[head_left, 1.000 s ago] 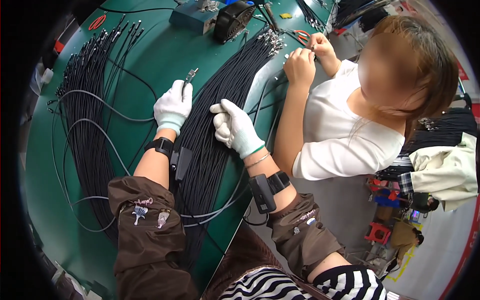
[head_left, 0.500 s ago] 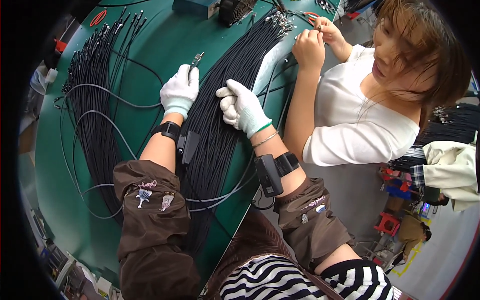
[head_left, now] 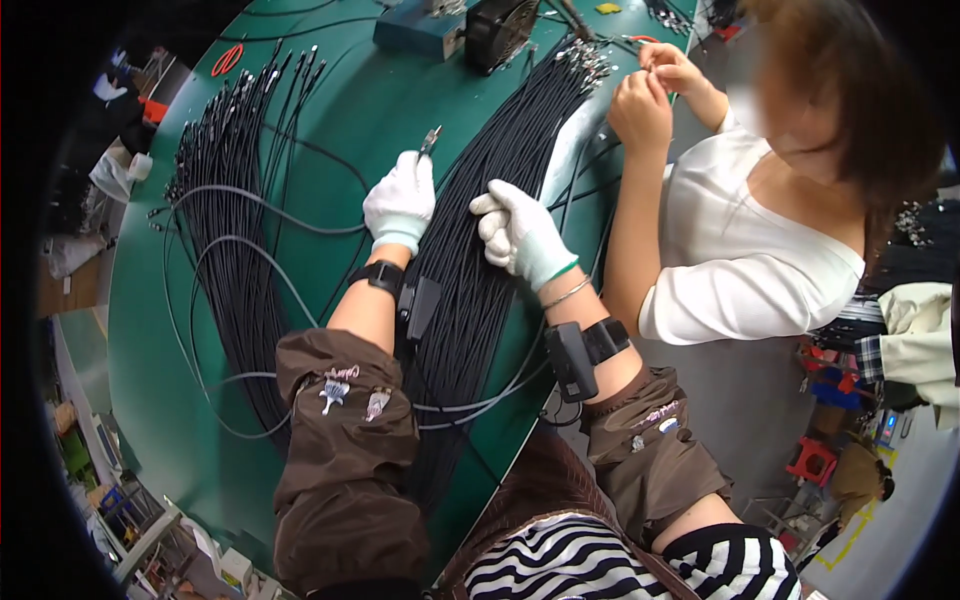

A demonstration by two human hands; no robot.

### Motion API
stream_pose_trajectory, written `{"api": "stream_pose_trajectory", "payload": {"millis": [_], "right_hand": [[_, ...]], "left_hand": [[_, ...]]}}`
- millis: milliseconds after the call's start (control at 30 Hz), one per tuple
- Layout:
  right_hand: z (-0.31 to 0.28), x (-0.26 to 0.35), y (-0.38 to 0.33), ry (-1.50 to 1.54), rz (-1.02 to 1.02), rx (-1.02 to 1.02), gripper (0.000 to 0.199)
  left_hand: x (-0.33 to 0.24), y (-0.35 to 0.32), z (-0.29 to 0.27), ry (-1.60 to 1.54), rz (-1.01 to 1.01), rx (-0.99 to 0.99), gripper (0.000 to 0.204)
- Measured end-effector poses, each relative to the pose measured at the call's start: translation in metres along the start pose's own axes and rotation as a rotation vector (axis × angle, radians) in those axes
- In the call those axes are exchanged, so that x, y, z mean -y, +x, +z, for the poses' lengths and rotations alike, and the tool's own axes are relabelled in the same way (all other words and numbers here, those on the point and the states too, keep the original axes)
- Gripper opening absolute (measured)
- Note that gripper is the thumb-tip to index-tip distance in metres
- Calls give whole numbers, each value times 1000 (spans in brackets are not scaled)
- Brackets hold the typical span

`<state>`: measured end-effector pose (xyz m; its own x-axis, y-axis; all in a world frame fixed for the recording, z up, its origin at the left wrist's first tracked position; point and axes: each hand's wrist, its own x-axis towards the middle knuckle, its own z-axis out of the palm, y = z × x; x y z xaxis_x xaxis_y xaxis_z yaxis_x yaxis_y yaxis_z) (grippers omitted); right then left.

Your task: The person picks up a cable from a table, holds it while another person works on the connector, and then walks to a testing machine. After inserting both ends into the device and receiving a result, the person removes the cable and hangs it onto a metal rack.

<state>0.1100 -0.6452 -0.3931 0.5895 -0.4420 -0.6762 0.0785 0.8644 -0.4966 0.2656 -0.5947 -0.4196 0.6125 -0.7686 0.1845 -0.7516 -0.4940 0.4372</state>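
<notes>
My left hand (head_left: 400, 200), in a white glove, is closed around a black cable end with a metal connector (head_left: 431, 138) sticking up past the fingers. It is above the green table, at the left edge of a thick bundle of black cables (head_left: 495, 185). Over that bundle hovers my gloved right hand (head_left: 520, 232), its fingers curled in; whatever they may hold is hidden. Loose grey cable loops (head_left: 275, 215) run left of my left hand toward a second black cable bundle (head_left: 225, 190).
A co-worker's hands (head_left: 655, 95) pinch something small at the far right table edge. Behind the bundles stand a blue box (head_left: 415, 35) and a black fan (head_left: 500, 35). An orange-red loop (head_left: 228, 60) lies at the far left of the green table (head_left: 150, 330).
The whole view has shifted, so everything sits farther right and slightly lower. Both my hands keep nearly the same pose over the cables; the left still holds the cable end.
</notes>
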Motion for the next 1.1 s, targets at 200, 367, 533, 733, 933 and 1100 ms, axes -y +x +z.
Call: {"api": "stream_pose_trajectory", "payload": {"millis": [200,367,533,733,933,1100], "right_hand": [[1,1,-5,-20,-22,15,38],[2,-1,-6,-16,-40,-5,38],[3,2,-7,-5,22,26,37],[3,-2,-7,21,-21,35,37],[0,-1,-4,34,2,73,38],[-1,0,-5,48,2,96,38]], "left_hand": [[0,2,3,-7,42,-41,24],[4,0,7,9,83,-105,22],[1,3,3,33,98,-118,22],[1,1,1,29,52,-38,22],[1,2,1,26,44,-30,22],[-1,2,0,33,45,-23,22]]}}
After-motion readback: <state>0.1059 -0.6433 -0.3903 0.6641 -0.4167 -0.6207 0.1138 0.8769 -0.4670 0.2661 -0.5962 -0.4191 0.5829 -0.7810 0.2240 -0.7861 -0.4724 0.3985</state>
